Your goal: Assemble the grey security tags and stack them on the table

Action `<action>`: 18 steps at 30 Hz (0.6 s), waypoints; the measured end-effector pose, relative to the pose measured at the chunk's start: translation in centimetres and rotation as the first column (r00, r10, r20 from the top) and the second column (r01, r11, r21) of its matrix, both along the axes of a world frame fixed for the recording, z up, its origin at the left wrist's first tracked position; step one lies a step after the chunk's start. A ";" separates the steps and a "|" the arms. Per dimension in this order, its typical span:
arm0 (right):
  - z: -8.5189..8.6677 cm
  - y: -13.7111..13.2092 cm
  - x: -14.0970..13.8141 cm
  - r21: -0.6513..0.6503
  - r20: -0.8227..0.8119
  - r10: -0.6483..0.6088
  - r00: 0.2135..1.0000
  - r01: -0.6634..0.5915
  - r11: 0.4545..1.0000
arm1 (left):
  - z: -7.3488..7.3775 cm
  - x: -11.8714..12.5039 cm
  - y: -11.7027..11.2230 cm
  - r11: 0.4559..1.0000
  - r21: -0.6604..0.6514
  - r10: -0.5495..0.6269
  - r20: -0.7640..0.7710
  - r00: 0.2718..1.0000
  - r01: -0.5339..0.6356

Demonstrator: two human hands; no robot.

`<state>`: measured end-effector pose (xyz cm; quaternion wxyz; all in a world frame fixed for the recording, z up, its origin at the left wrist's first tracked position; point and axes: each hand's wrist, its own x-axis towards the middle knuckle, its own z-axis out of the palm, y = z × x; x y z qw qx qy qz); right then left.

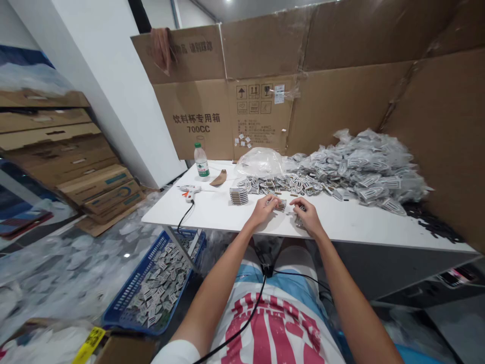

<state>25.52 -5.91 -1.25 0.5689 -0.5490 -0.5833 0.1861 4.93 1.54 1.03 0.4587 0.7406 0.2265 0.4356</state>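
At the front edge of the white table (pixel 212 212), my left hand (pixel 262 210) is closed around a small stack of flat pieces (pixel 281 205). The pieces are layered, with tan and grey edges. Just to the right, my right hand (pixel 308 216) has its fingers curled over a few grey-white slotted pieces (pixel 298 220), partly hidden by the palm. A neat stack of the same pieces (pixel 238 196) stands left of my left hand. Beyond both hands lies a loose spread of slotted pieces (pixel 261 185).
Bagged pieces (pixel 375 167) are heaped at the back right, beside black strips (pixel 435 222). A glue gun (pixel 191 193), brown curved scrap (pixel 219 178) and bottle (pixel 202 162) stand left. A blue basket (pixel 109 313) sits on the floor. Cardboard (pixel 265 50) walls the back.
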 end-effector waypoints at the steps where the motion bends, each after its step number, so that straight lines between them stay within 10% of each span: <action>1: 0.1 -0.1 -0.2 -0.003 0.040 0.006 0.999 -0.006 1.000 | -0.1 0.0 0.1 1.000 -0.006 0.007 0.007 1.000 -0.007; 18: 0.1 0.4 -0.8 -0.083 0.161 -0.016 0.987 0.030 0.996 | -0.1 0.1 0.4 0.995 0.059 0.081 -0.063 0.995 -0.077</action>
